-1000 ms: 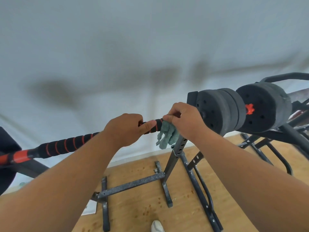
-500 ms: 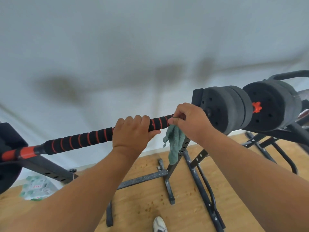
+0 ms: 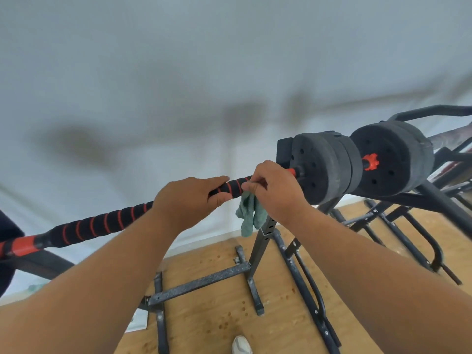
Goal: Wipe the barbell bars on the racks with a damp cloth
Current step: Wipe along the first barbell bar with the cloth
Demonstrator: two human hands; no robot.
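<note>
Wiping of the barbell bar point(image 3: 102, 224), right-end section. The bar lies across the rack point(image 3: 263, 241), running from 8 o'clock up toward 2 o'clock, where black weight plates point(image 3: 321, 167) close its end. The left hand point(image 3: 189, 200) wraps the foam grip near the centre, steadying it. The right hand point(image 3: 275, 190), just beside at 3 o'clock, pinches the green cloth point(image 3: 249, 215) against the bar, its loose end hanging toward 6 o'clock. The step appears to be mid-wipe; the next move likely calls for sliding the cloth along the grip while the left hand yields room or shifts away
</note>
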